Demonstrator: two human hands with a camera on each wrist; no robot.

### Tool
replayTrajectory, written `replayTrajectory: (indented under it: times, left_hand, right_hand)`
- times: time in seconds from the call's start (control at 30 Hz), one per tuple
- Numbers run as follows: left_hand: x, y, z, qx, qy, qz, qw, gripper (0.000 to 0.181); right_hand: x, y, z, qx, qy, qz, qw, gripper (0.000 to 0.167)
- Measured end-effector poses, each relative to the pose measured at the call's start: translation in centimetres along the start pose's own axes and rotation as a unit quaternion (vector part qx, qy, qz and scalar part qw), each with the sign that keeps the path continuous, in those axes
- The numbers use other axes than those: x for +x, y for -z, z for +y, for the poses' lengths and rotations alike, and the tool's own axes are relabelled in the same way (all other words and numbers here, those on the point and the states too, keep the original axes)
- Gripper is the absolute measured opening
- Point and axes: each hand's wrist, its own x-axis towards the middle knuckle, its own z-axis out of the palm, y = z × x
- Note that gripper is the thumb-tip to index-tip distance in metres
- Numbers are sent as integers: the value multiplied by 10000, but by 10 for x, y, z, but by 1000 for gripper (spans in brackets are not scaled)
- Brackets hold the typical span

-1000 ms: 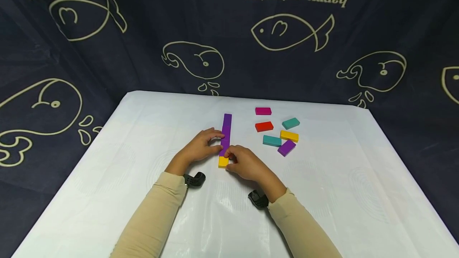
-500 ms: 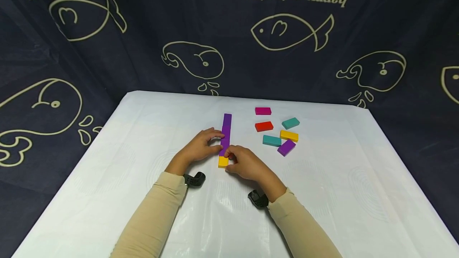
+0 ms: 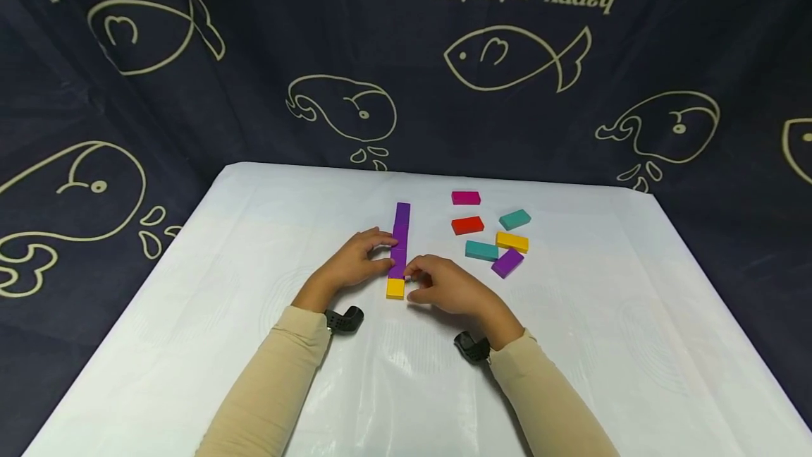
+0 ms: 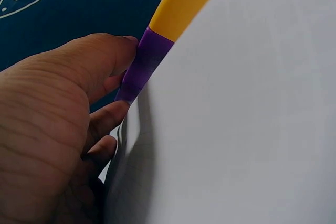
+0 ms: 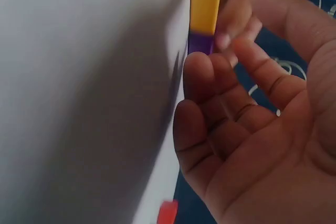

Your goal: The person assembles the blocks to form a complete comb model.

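A straight row of purple blocks (image 3: 399,235) runs away from the person, with a yellow block (image 3: 395,289) at its near end. The left hand (image 3: 357,258) touches the row's left side with thumb and fingertips. In the left wrist view its thumb lies against a purple block (image 4: 149,56) beside the yellow one (image 4: 181,6). Just right of the yellow block, the right hand (image 3: 450,286) has its fingers loosely bent and holds nothing. The right wrist view shows the yellow block (image 5: 206,3) beyond the fingertips of that hand (image 5: 252,103).
Right of the row lie loose blocks: magenta (image 3: 466,198), red (image 3: 467,226), two teal (image 3: 514,219), yellow (image 3: 512,242) and purple (image 3: 507,263). All rest on a white-covered table (image 3: 254,231). Behind it hangs a dark cloth (image 3: 406,41) with fish drawings.
The right hand has let go of the yellow block and moved slightly to the right. The left hand and the row look unchanged.
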Motion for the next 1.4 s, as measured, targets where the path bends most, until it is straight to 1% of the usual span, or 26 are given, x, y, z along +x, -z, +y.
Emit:
replayTrajectory:
  times: [0.13, 0.23, 0.43, 0.5, 0.57, 0.67, 0.73, 0.87, 0.93, 1.1, 1.27, 1.4]
  left_hand:
    - [0, 0, -1, -63, 2, 24, 10000, 44]
    - [0, 1, -1, -69, 3, 37, 10000, 44]
    - [0, 2, -2, -265, -32, -6, 9996, 43]
    - [0, 2, -3, -330, 10, -34, 9994, 43]
    - [-2, 2, -3, -388, 113, -72, 9992, 44]
    - [-6, 2, -1, -449, 298, -132, 9985, 44]
    - [-9, 2, 1, -417, 309, -175, 9985, 45]
    - [-17, 1, 7, -350, 306, -222, 9987, 45]
    - [-21, 0, 9, -392, 301, -236, 9985, 45]
    - [-30, -2, 14, -411, 252, -182, 9987, 44]
    - [-34, -5, 12, -373, 223, -41, 9990, 43]
    - [-35, -7, 12, -278, 246, 8, 9993, 43]
  right_hand:
    - [-9, 17, 8, -20, -5, 142, 9999, 33]
    - [-18, 31, 19, 81, -128, 293, 9995, 34]
    - [-40, 60, 45, 262, -284, 827, 9958, 34]
    - [-47, 68, 53, 279, -362, 1008, 9939, 34]
    - [-53, 75, 61, 263, -495, 1135, 9920, 35]
    - [-61, 84, 71, 122, -716, 1268, 9893, 36]
    - [-66, 89, 78, 41, -883, 1315, 9874, 36]
    - [-72, 95, 89, -71, -1054, 1362, 9850, 35]
    - [-74, 96, 94, -78, -1114, 1365, 9843, 36]
    - [-76, 95, 105, -3, -1285, 1228, 9841, 43]
    - [-74, 93, 109, 67, -1427, 1124, 9833, 51]
    - [-73, 92, 112, -8, -1507, 1113, 9823, 55]
